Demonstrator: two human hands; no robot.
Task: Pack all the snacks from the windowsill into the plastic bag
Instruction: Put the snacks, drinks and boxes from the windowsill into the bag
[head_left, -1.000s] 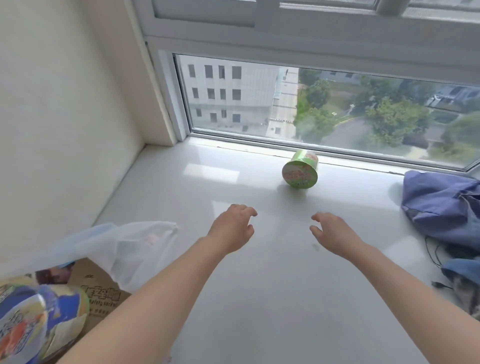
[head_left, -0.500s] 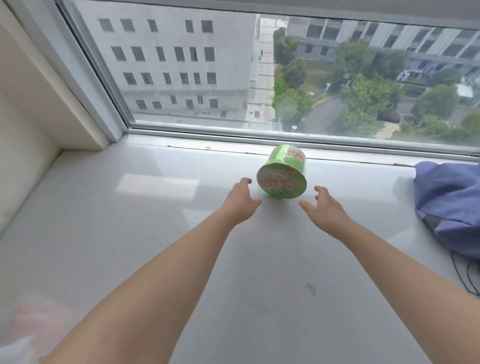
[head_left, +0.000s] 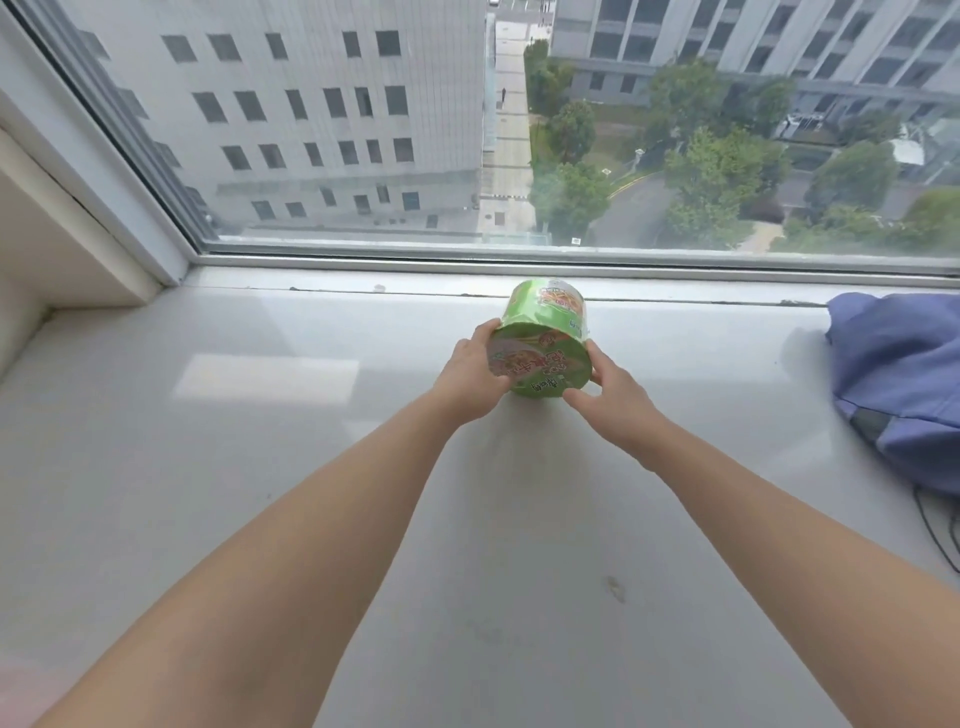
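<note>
One green instant-noodle cup lies tipped on its side on the white windowsill, near the window frame, with its printed lid facing the camera. The left hand holds its left edge, fingers curled round the rim. The right hand grips the right edge, half closed, thumb at the lower rim. One crumpled blue garment lies well apart at the right.

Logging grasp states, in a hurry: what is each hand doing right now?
Left hand: closed on the green noodle cup, gripping its left side.
Right hand: closed on the same cup, gripping its right side.
</note>
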